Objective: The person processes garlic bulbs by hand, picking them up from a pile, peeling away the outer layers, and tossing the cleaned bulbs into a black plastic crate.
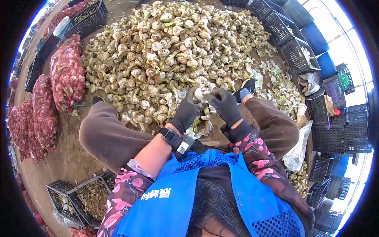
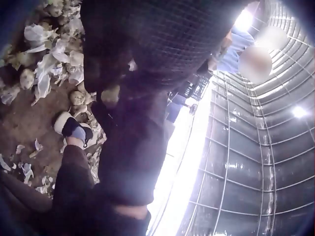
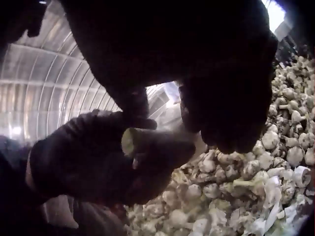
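Both hands wear dark gloves and meet in front of the lap in the head view. Between their fingers is a pale garlic bulb (image 1: 201,93). My left hand (image 1: 187,112) grips it by the stem; the cut, greenish end of that stem (image 3: 129,142) sticks out of the left fist in the right wrist view. My right hand (image 1: 226,106) has its curled fingers on the bulb from the other side. In the right wrist view these fingers are in dark shadow and hide most of the bulb. A large heap of garlic (image 1: 169,51) lies just beyond the hands.
Red mesh sacks (image 1: 67,73) stand at the left. Black crates (image 1: 298,55) line the right side, and more crates (image 1: 79,197) hold garlic and scraps at lower left. Loose peeled skins (image 1: 282,85) litter the floor near the right shoe (image 1: 247,87). A white sack (image 1: 298,148) lies beside the right knee.
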A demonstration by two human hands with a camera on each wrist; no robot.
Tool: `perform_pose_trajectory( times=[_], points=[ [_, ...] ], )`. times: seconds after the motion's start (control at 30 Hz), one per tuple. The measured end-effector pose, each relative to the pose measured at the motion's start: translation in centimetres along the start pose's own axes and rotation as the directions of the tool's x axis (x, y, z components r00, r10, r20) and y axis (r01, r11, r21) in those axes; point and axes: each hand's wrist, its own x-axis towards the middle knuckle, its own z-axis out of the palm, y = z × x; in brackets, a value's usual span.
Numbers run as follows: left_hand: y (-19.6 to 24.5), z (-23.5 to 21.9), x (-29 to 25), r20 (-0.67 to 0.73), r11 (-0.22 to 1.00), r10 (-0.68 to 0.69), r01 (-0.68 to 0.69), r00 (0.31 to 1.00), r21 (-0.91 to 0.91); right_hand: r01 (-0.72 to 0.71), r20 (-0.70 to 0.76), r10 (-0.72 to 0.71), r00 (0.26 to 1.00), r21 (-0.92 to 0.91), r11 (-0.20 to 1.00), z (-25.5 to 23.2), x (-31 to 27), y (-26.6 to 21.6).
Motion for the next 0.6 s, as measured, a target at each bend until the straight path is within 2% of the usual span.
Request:
perform_pose_trajectory(
  times=[0.03, 0.07, 0.1, 0.13, 0.2, 0.23, 0.27, 0.33, 0.37, 0.4, 0.43, 0.47, 0.5, 0.53, 0.6],
  points=[
    [0.0, 0.1, -0.1, -0.057, 0.970, 0.103, -0.088, 0.993, 0.227, 0.078, 0.086, -0.064, 0.994, -0.170, 0.982, 0.0, 0.0, -0.3],
    [0.1, 0.4, -0.3, -0.086, 0.882, 0.213, -0.153, 0.973, 0.445, 0.162, 0.178, -0.107, 0.978, -0.327, 0.931, 0.1, -0.2, -0.4],
    [0.2, 0.7, -0.3, -0.079, 0.798, 0.288, -0.194, 0.954, 0.571, 0.144, 0.191, -0.079, 0.978, -0.358, 0.923, 0.5, -0.1, -0.7],
    [0.4, 0.8, -0.5, -0.072, 0.797, 0.284, -0.193, 0.956, 0.572, 0.136, 0.184, -0.073, 0.980, -0.358, 0.924, 0.8, -0.2, -0.3],
    [1.0, 0.9, -0.6, -0.062, 0.676, 0.364, -0.218, 0.929, 0.704, 0.251, 0.090, -0.235, 0.968, -0.398, 0.882, 1.4, -0.1, 0.3],
    [1.3, 1.0, -0.9, -0.065, 0.728, 0.335, -0.214, 0.940, 0.652, 0.180, 0.013, -0.192, 0.981, -0.427, 0.886, 1.4, -0.2, 0.4],
    [1.3, 0.9, -1.0, -0.066, 0.727, 0.338, -0.217, 0.939, 0.651, 0.183, 0.013, -0.196, 0.980, -0.428, 0.885, 1.4, 0.0, 0.4],
    [1.2, 0.6, -1.1, -0.023, 0.705, 0.329, -0.230, 0.944, 0.671, 0.221, -0.129, -0.279, 0.952, -0.340, 0.914, 1.1, 0.1, 1.4],
    [0.8, 0.4, -0.9, 0.009, 0.760, 0.296, -0.241, 0.955, 0.603, 0.055, -0.170, -0.103, 0.980, -0.264, 0.963, 0.6, 0.7, 2.1],
    [0.4, 0.1, -0.6, 0.040, 0.812, 0.263, -0.243, 0.964, 0.531, 0.048, -0.170, -0.095, 0.981, -0.262, 0.964, 0.6, 0.9, 2.7],
    [0.0, -0.2, -0.5, 0.056, 0.946, 0.129, -0.140, 0.990, 0.291, 0.068, -0.183, -0.118, 0.976, -0.260, 0.963, 0.6, 0.9, 3.3],
    [0.3, 0.0, -0.6, 0.109, 0.999, 0.002, -0.006, 0.994, 0.038, 0.088, -0.200, -0.143, 0.969, -0.260, 0.962, 0.4, 1.2, 3.6],
    [0.6, 0.4, -0.8, 0.111, 0.996, 0.083, -0.079, 0.990, -0.036, 0.077, -0.250, -0.143, 0.958, -0.256, 0.964, 0.9, 1.6, 4.8],
    [0.9, 0.7, -1.1, 0.122, 0.997, 0.077, -0.074, 0.990, -0.030, 0.069, -0.262, -0.136, 0.955, -0.253, 0.965, 1.0, 1.6, 6.0],
    [1.5, 1.2, -1.3, 0.230, 0.981, 0.075, -0.030, 0.970, -0.191, 0.113, -0.182, -0.189, 0.965, -0.360, 0.926, 1.2, 1.8, 7.0]
  ],
)
